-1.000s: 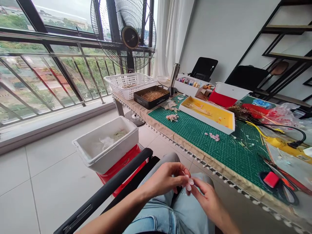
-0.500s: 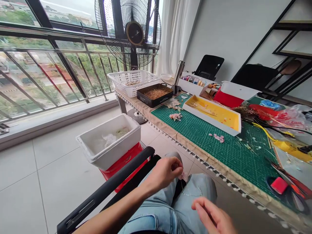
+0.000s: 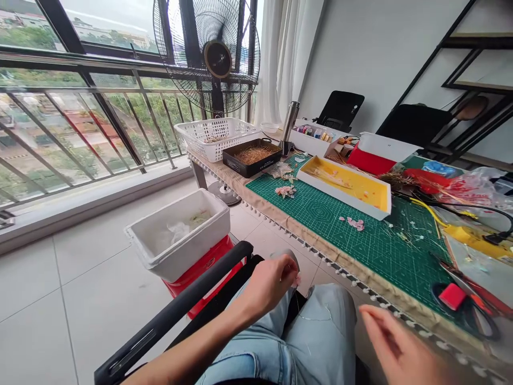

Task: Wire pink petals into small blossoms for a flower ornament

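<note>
My left hand point(image 3: 274, 280) is closed over the lap, thumb and fingers pinching a small pink flower piece point(image 3: 297, 280) that is mostly hidden behind them. A thin, pale thread or wire point(image 3: 316, 319) trails below it across the light-blue jeans point(image 3: 332, 342). My right hand point(image 3: 401, 345) is beside the right knee, near the table edge, its thumb and fingers drawn together and slightly blurred. Whatever is between those fingertips, if anything, is too small to make out. On the green cutting mat point(image 3: 320, 211) lie loose pink petals point(image 3: 356, 224) and a pink petal pile point(image 3: 285, 191).
A yellow-lined white tray point(image 3: 344, 187), a black tray of brown bits point(image 3: 252, 158) and a white basket point(image 3: 216, 136) stand on the table. Scissors point(image 3: 460, 278) lie near red tape point(image 3: 452, 296). Left of my legs are a chair armrest point(image 3: 180, 305) and a white foam box point(image 3: 180, 235).
My right hand has moved right, away from the left hand and the lap, towards the table edge. My left hand stays almost in place, still pinching the pink flower piece.
</note>
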`<state>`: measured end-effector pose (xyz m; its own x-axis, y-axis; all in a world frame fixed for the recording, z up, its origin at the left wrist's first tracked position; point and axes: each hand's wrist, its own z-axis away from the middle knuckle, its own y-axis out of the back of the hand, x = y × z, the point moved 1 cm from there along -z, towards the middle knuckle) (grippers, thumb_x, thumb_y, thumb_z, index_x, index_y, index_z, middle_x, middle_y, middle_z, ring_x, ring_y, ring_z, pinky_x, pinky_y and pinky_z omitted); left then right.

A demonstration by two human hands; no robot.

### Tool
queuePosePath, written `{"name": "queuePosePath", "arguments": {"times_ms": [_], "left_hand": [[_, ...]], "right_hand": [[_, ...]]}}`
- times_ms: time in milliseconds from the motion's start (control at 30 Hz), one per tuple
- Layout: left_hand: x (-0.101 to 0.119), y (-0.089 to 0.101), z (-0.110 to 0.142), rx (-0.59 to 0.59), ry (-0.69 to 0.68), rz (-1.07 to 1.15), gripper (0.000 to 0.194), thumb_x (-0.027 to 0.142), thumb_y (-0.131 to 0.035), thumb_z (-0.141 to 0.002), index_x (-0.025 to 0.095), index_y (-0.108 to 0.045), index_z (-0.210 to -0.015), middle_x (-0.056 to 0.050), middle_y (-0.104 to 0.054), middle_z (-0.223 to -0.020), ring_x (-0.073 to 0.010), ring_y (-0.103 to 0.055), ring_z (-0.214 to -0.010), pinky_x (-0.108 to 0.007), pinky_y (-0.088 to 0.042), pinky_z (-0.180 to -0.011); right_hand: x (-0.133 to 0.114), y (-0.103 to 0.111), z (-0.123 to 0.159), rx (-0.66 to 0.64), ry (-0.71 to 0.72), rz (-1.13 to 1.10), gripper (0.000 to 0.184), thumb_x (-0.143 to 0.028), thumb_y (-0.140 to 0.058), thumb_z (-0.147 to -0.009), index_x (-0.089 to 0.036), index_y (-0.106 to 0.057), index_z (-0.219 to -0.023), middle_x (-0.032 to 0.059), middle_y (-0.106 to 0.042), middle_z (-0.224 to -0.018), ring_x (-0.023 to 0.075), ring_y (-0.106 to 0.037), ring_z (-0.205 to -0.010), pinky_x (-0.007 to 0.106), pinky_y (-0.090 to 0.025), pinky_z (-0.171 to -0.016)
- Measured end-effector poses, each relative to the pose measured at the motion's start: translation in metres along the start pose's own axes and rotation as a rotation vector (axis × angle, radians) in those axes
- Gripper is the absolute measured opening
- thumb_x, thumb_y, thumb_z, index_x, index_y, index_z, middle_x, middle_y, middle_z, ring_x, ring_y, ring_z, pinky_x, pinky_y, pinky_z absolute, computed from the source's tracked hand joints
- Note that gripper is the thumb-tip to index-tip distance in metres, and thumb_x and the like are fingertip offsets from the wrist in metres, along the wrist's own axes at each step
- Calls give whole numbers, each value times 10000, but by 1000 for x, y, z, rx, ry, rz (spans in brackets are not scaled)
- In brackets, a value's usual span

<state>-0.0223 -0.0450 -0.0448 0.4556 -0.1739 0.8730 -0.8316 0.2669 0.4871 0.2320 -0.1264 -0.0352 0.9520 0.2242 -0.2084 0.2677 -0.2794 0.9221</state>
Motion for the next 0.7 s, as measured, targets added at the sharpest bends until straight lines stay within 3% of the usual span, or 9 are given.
{"name": "queuePosePath", "arguments": {"times_ms": [67,167,233,333,400,467,567,700], "left_hand": [[2,1,1,-6,-8,14,95,214,-511,-882,208,-601,-853,18,-741,-777,-138,-650,-696,-214,-420,-621],[3,4,1,11,5,46,100,219,-510,-888,206,-596,-838,17,-746,-776,-131,-652,-691,-208,-421,-619],[1,5,1,18,7,61,102,215,-511,-886,203,-595,-830,18,-746,-768,-127,-648,-685,-207,-417,-618],[1,0,2,-3,-11,73,101,214,-515,-882,201,-592,-818,24,-736,-741,-123,-641,-672,-208,-416,-623],[3,-4,3,-45,-19,91,99,217,-514,-880,202,-587,-815,25,-733,-736,-124,-644,-677,-207,-418,-622],[7,-6,5,-94,-20,110,98,220,-508,-881,201,-584,-823,20,-735,-744,-128,-651,-690,-206,-423,-619],[11,-5,5,-126,-12,108,109,227,-496,-882,199,-586,-826,8,-736,-745,-132,-646,-677,-211,-427,-612],[9,-3,4,-130,6,121,118,244,-485,-877,200,-584,-830,8,-728,-733,-116,-600,-586,-216,-416,-576]], "right_hand": [[-31,-17,-11,8,140,-44,263,-404,-485,-944,-243,-642,-1080,3,-749,-670,189,-707,-503,239,-479,-417],[-58,-40,-18,-54,172,-115,365,-336,-362,-983,-244,-614,-735,-5,-659,-562,174,-633,-439,259,-394,-403],[-61,-42,-18,-162,57,-341,398,-362,-381,-977,-237,-576,-654,-13,-604,-542,151,-582,-455,244,-381,-442],[-57,-28,-20,-347,-277,-899,334,-485,-518,-919,-221,-646,-760,-27,-554,-555,110,-466,-473,209,-335,-452],[-56,-16,-27,-341,-514,-1240,332,-526,-618,-852,-204,-672,-795,-31,-534,-560,85,-387,-473,190,-285,-439],[-58,-9,-38,-245,-655,-1452,327,-516,-705,-788,-190,-687,-787,-31,-535,-570,69,-354,-476,179,-271,-441],[-62,-10,-50,-158,-684,-1522,304,-481,-748,-760,-179,-704,-769,-17,-567,-597,68,-387,-488,180,-281,-449],[-66,-16,-55,-149,-629,-1483,295,-470,-737,-777,-177,-706,-753,-7,-592,-605,74,-420,-496,184,-297,-457]]}}
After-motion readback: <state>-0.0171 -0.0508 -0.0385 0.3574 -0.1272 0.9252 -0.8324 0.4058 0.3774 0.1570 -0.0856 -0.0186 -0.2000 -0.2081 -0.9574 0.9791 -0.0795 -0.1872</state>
